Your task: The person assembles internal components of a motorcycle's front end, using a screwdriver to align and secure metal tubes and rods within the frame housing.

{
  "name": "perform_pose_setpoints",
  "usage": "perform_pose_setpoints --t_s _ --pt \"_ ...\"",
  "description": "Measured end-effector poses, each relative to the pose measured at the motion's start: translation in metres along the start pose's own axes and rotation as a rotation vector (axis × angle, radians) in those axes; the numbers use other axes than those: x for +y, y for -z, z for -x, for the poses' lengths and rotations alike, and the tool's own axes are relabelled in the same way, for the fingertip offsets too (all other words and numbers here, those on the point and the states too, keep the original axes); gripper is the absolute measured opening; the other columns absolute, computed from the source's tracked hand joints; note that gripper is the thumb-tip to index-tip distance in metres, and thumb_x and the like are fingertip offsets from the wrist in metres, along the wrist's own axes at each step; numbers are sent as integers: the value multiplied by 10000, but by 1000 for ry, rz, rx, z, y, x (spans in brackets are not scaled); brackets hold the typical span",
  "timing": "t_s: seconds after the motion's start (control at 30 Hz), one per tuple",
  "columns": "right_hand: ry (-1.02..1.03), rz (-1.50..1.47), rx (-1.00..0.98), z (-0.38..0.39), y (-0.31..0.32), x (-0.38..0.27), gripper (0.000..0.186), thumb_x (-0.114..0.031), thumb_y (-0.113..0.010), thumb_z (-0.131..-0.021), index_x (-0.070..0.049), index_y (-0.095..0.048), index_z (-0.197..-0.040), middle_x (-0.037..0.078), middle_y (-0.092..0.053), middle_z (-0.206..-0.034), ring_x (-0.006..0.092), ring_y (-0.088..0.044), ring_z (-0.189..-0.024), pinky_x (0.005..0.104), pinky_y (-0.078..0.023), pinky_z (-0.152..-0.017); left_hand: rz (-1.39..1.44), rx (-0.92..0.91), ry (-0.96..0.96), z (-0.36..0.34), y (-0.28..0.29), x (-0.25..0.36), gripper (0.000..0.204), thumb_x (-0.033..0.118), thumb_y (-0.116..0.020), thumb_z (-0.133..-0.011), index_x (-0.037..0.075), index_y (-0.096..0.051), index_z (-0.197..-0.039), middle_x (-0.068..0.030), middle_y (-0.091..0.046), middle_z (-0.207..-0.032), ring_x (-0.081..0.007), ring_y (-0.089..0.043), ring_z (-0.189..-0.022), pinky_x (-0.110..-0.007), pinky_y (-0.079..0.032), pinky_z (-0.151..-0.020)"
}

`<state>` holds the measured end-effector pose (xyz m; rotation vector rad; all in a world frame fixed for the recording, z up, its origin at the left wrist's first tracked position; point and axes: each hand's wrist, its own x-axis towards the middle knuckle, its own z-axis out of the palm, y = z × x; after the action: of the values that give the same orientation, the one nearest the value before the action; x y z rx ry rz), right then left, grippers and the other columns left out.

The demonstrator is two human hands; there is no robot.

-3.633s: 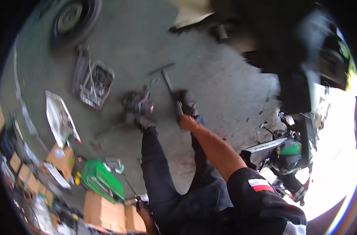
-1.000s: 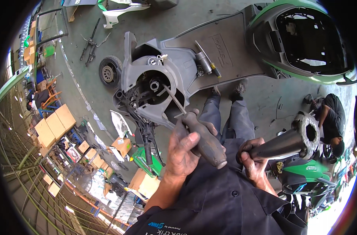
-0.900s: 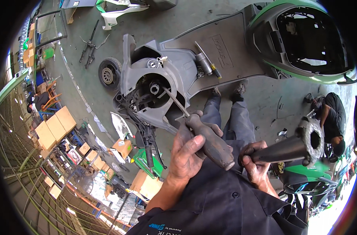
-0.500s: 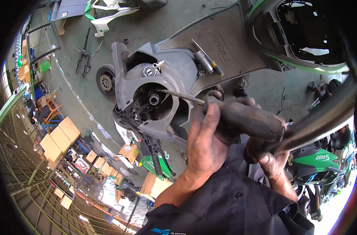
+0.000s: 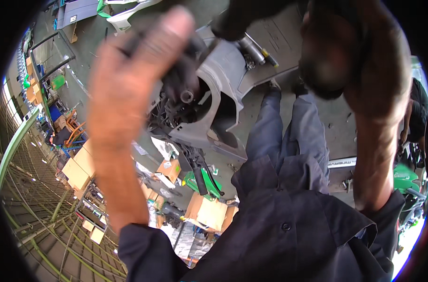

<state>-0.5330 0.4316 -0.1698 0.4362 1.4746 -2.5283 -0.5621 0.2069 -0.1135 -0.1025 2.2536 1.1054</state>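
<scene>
My left hand (image 5: 138, 66), blurred by motion, is raised over the left side of a grey scooter front body (image 5: 228, 63). Its fingers curl against something dark that I cannot make out. My right hand (image 5: 380, 61) is lifted at the upper right and gripped round a thick dark tubular part (image 5: 324, 51), which is close to the camera and out of focus. Between the hands, the scooter's opening shows a round metal tube end (image 5: 187, 97) among black cables. A silver cylinder (image 5: 251, 50) and a yellow-and-black handled tool (image 5: 271, 60) lie on the footboard.
A black handlebar grip with a lever (image 5: 200, 181) hangs from the scooter's near side. Cardboard boxes (image 5: 207, 211) stand at the lower left, beside a green panel (image 5: 190, 181). Another person (image 5: 418, 115) and a green scooter (image 5: 404, 178) are at the right edge.
My hands have moved up and apart, from together near the middle to the upper left and upper right. The dark part has come up with them. The thin metal blade no longer shows.
</scene>
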Motion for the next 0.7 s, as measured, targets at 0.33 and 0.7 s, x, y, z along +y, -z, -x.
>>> perform_pose_setpoints --t_s 0.33,0.7 --pt "32 160 532 35 54 -21 460 -315 -452 -984 39 -471 -1276 195 -604 -1042 253 -624 -791 300 -534 -714 -108 231 -784 -33 -83 12 392 163 -594 -784 -59 -532 -1102 -149 -546 -892 -283 -545 -763 -374 -458 -674" --pt "-7 238 307 103 28 -5 893 -424 -797 -740 62 -351 -1342 -32 -442 -537 53 -401 -350 205 -370 -338 -84 468 -678 2 -149 -2 180 161 -609 -751 27 -557 -861 -88 -470 -746 -257 -489 -692 -374 -415 -605"
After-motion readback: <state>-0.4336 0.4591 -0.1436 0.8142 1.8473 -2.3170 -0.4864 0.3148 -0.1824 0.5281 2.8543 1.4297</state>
